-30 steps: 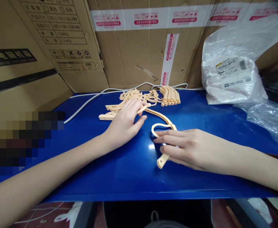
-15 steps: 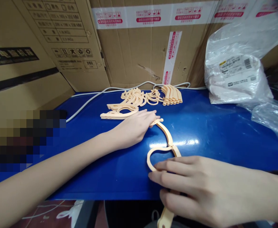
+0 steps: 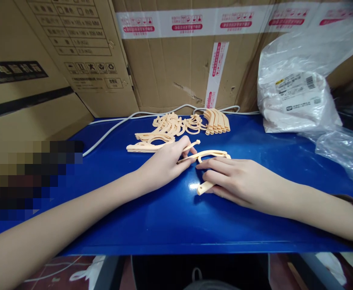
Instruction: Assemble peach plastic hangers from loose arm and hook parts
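Observation:
A beige plastic folding hanger (image 3: 211,153) is held between my two hands above the blue table. My left hand (image 3: 172,155) pinches its left end, and a thin piece with a small knob juts past the fingers. Wrapped around the right portion is my right hand (image 3: 239,177), with one flat arm end poking out below its fingers. Much of the hanger's middle is hidden by the fingers. Beyond my left hand lie folded beige hangers (image 3: 140,148). Behind them are a pile of loose curved parts (image 3: 168,123) and a neat stack of curved arms (image 3: 217,121).
Cardboard boxes (image 3: 170,72) wall the back and left of the blue table (image 3: 152,225). A white cable (image 3: 110,132) runs along the rear. A clear plastic bag with a label (image 3: 297,100) sits at the back right. A pixelated patch covers the left edge.
My right hand has moved up and away from the front edge, swinging its hanger arm toward my left hand. The hanger is now folded closer together. My left hand's fingers have curled more.

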A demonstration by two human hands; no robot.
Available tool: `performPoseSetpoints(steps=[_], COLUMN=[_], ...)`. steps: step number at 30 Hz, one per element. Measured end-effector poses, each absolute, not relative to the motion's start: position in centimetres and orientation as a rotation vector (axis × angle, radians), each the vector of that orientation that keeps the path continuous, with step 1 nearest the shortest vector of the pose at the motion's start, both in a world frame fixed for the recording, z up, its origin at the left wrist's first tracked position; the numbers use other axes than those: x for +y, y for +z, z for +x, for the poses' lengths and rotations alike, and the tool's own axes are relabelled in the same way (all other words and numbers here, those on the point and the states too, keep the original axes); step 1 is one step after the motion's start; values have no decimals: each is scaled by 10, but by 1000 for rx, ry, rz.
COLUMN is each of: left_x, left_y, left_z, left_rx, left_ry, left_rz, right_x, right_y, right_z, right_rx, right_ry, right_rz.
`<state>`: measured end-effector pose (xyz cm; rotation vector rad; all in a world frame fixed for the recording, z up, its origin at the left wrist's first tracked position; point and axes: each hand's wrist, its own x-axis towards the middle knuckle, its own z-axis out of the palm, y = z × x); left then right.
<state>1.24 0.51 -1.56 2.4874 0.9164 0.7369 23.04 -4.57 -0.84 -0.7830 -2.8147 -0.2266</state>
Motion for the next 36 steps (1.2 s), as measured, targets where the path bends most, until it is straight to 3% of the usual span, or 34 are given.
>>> performPoseSetpoints(steps=[15,36], left_x=[6,-6], left_y=[-17,-12], left_z=[18,21], left_rx=[990,797], left_ry=[717,782], left_rz=[2014,2133], right_x=[-56,-43], right_y=[-5,-9], right_z=[221,233], right_rx=[-2740,-2865], right_ry=[-374,-18], right_rz=[-505,-669])
